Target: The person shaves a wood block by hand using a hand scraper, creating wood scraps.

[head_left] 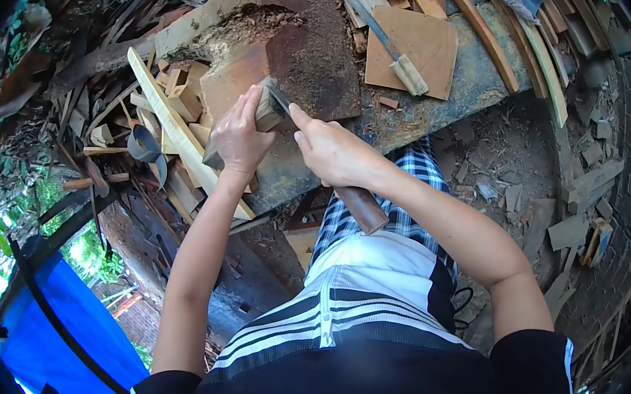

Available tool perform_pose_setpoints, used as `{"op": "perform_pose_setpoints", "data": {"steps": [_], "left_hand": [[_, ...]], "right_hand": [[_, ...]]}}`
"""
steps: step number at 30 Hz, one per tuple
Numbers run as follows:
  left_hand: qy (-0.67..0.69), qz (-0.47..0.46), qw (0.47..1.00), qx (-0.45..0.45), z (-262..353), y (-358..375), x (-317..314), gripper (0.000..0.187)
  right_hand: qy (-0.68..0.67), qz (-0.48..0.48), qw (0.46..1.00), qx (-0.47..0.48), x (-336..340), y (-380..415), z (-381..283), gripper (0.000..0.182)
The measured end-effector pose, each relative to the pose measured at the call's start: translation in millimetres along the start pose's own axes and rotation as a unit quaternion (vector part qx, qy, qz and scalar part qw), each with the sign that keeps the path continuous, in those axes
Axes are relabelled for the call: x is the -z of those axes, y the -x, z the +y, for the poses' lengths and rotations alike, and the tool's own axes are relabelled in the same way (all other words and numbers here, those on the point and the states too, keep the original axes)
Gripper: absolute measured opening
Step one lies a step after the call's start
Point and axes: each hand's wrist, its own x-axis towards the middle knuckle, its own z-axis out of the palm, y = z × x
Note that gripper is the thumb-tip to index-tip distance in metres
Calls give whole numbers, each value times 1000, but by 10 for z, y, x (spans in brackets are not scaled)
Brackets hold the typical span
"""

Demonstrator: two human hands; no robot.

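Observation:
My left hand (pixel 240 134) holds a small wooden block (pixel 269 112) on the bench, its fingers closed along the block's left side. My right hand (pixel 328 148) grips a tool with a thick brown wooden handle (pixel 361 209) that sticks out below the hand. The tool's narrow metal blade (pixel 279 99) points up and left and meets the block's upper right side. Behind both hands lies a large, rough slab of wood (pixel 310 66) with a dark stained surface.
A long blade with a wooden handle (pixel 409 74) lies over a square brown board (pixel 431 48). A pale plank (pixel 173 124) slants beside wood offcuts (pixel 185 102) at the left. Curved strips (pixel 486 34) are at the upper right. A blue sheet (pixel 75 326) hangs lower left.

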Motion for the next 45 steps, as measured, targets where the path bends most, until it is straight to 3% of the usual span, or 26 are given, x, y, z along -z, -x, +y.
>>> {"op": "perform_pose_setpoints", "data": {"steps": [6, 9, 11, 12, 13, 15, 21, 26, 30, 34, 39, 43, 45], "left_hand": [[-3, 20, 999, -25, 73, 172, -114, 75], [-4, 34, 998, -43, 69, 128, -133, 79], [-5, 23, 999, -36, 45, 176, -125, 81], [-7, 31, 999, -38, 66, 173, -126, 81], [-7, 40, 998, -41, 85, 175, -135, 81], [3, 31, 999, -33, 82, 166, -142, 81], [-6, 15, 999, -35, 104, 175, -151, 82], [-6, 33, 998, -55, 131, 271, -260, 84], [21, -50, 997, -52, 173, 219, -175, 93], [10, -64, 998, -25, 211, 72, -261, 99], [29, -51, 996, -71, -34, -188, -333, 102], [84, -15, 996, -2, -26, -144, -389, 93], [72, -23, 991, 110, 23, -161, -439, 77]], "right_hand": [[-77, 10, 996, -36, -50, -70, 60, 53], [-52, 10, 997, -52, -64, -287, 138, 53], [-8, 41, 999, -3, -129, -133, 130, 53], [68, 126, 985, 93, -206, -71, 109, 54], [68, 121, 986, 90, -208, -48, 112, 54], [-2, 18, 1000, -16, -90, 21, 18, 54], [20, 87, 995, 44, -249, 38, 138, 53], [-53, 23, 997, -56, -173, -348, 253, 53], [-35, 45, 998, -12, -227, -59, 221, 54], [-7, 53, 999, 2, -160, -164, 228, 54], [-53, 39, 997, 32, 39, -383, 79, 54], [-97, 32, 994, -40, 149, -317, 213, 54], [-114, 57, 988, -86, 186, -292, 261, 54]]}}
